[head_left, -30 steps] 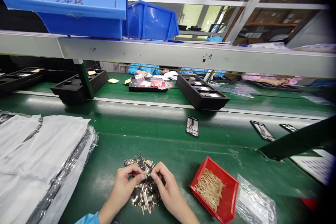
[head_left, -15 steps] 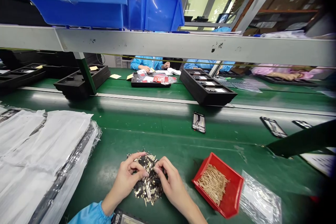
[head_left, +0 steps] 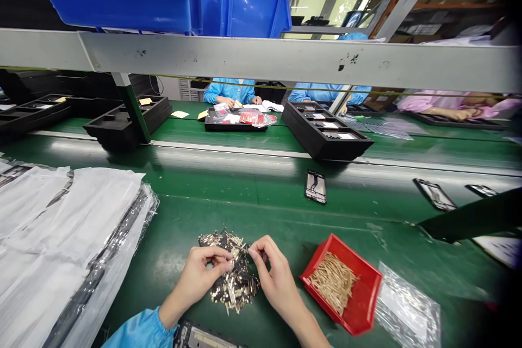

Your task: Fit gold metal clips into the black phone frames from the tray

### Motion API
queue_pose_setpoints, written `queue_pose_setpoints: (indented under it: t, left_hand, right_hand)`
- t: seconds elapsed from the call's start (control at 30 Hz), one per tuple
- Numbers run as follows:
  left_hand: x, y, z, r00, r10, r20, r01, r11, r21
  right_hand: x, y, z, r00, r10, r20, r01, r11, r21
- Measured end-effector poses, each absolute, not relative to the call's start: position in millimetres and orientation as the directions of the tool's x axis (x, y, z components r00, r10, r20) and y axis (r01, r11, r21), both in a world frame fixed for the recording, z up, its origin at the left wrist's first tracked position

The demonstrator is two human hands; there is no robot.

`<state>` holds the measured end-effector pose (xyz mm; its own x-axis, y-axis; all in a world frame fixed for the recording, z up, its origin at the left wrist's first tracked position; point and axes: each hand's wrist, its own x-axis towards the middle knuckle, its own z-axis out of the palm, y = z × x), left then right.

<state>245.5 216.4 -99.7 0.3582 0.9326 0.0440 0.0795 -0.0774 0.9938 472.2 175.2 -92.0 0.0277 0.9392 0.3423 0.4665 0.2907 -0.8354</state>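
Observation:
A loose pile of small black and gold metal parts point(head_left: 234, 288) lies on the green table in front of me. My left hand point(head_left: 206, 272) is over the pile's left side, thumb and forefinger pinched together; whatever is between them is too small to name. At the pile's right edge, my right hand point(head_left: 273, 269) also pinches with thumb and forefinger, and a tiny part seems to show at the tips. Right of that hand stands a red bin point(head_left: 369, 293) holding many thin copper-coloured strips point(head_left: 333, 281). A phone frame point(head_left: 199, 335) lies partly in view below the pile.
White wrapped sheets point(head_left: 65, 239) lie at the left. A clear plastic bag point(head_left: 408, 304) sits beside the red bin. Farther off are a phone frame point(head_left: 315, 186), black trays point(head_left: 326, 136) and a metal rail point(head_left: 244, 60) carrying blue bins point(head_left: 244, 2). Several people sit across the table.
My hands have moved apart: the right one has shifted right, away from the left fingertips. My left fingers have closed into a tighter pinch. The view has tilted slightly downward.

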Motion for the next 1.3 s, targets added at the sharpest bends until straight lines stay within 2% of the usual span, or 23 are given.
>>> queue_pose_setpoints:
  t: [0.33, 0.53, 0.73, 0.83, 0.9, 1.03, 1.1, 1.2, 1.3]
  left_hand:
    - [247, 215, -100, 0.35, 0.934, 0.071, 0.134, -0.125, 0.983]
    - [245, 215, -98, 0.356, 0.932, 0.063, 0.127, -0.115, 0.985]
    - [247, 212, -100, 0.384, 0.923, -0.014, 0.121, -0.035, 0.992]
    - [247, 209, -101, 0.44, 0.897, -0.048, 0.148, -0.02, 0.989]
    - [246, 208, -100, 0.431, 0.902, 0.004, 0.227, -0.113, 0.967]
    - [242, 207, -95, 0.238, 0.923, 0.302, 0.381, -0.375, 0.845]
    - [244, 206, -94, 0.259, 0.892, 0.372, 0.319, -0.442, 0.838]
    - [249, 204, -97, 0.416, 0.817, 0.398, 0.147, -0.493, 0.858]
    - [253, 203, -105, 0.487, 0.756, 0.437, 0.077, -0.536, 0.841]
  right_hand:
    - [471, 172, -87, -0.113, 0.948, 0.296, 0.497, 0.312, -0.81]
    - [475, 173, -89, -0.086, 0.95, 0.301, 0.497, 0.302, -0.814]
    - [467, 171, -90, -0.127, 0.953, 0.275, 0.483, 0.301, -0.822]
    - [463, 171, -93, -0.086, 0.961, 0.262, 0.486, 0.271, -0.831]
    - [462, 172, -96, -0.022, 0.964, 0.264, 0.474, 0.242, -0.846]
    - [459, 173, -99, 0.061, 0.97, 0.235, 0.367, 0.197, -0.909]
    - [454, 172, -100, 0.04, 0.98, 0.196, 0.274, 0.178, -0.945]
    - [444, 168, -103, -0.029, 0.983, 0.18, 0.165, 0.182, -0.969]
    - [439, 164, -106, -0.014, 0.974, 0.227, 0.184, 0.226, -0.957]
